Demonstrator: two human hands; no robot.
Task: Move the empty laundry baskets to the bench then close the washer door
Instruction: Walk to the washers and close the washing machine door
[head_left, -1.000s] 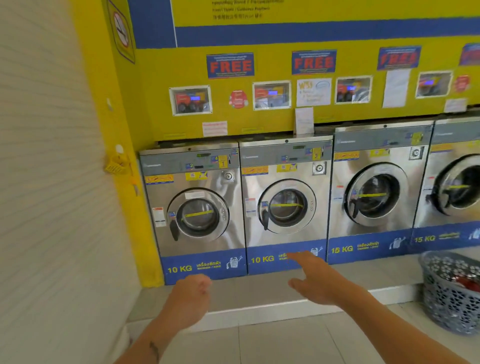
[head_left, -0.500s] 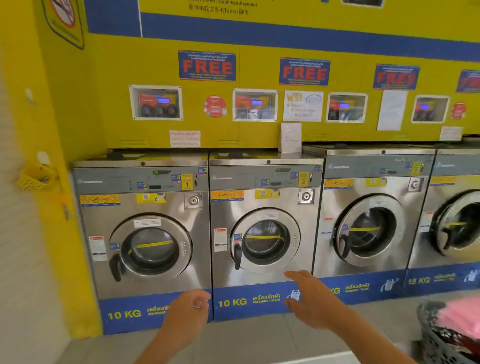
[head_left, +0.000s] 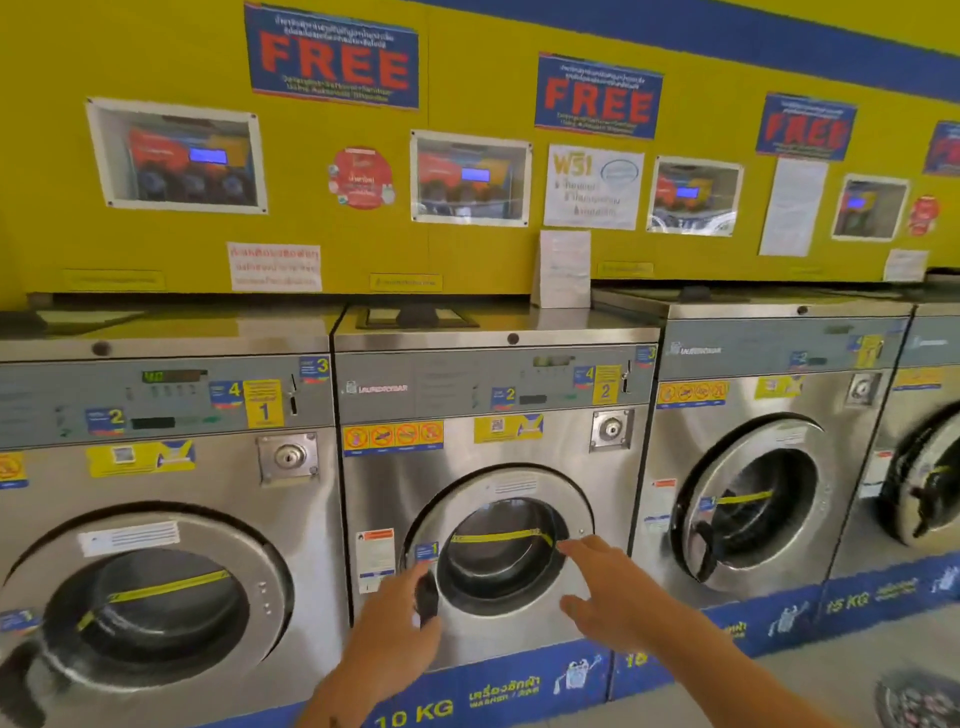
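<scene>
So the person is right up at washer 2 (head_left: 493, 467), the middle steel machine in the row, with both hands on or at its round door (head_left: 501, 556). The left hand (head_left: 400, 618) is at the door's left edge, fingers curled round the black handle (head_left: 427, 597), so it looks like a loose hold on that handle, though the blur makes it hard to say how tight. The right hand (head_left: 610, 597) is spread wide and holds nothing; its fingertips (head_left: 569, 548) sit at the right side of the door ring, just by the end of the yellow strip (head_left: 498, 537) that runs across the glass. Whether they press on the metal or hang just off it, can't tell.

The door looks about flush with the front of the machine, but whether it's latched is unclear. Between the two hands is the dark glass, and just left of the left hand there's a white and orange sticker (head_left: 375, 558) on the panel. Above both hands is the control strip with the yellow "2" tag (head_left: 605, 387) and a round lock (head_left: 611, 429).

Washer 1 (head_left: 156, 519) is well off to the left of the left hand. Way off to the lower right of the right hand, at the frame corner, a bit of a grey basket (head_left: 917, 699) shows on the floor, blurry, with something in it.
</scene>
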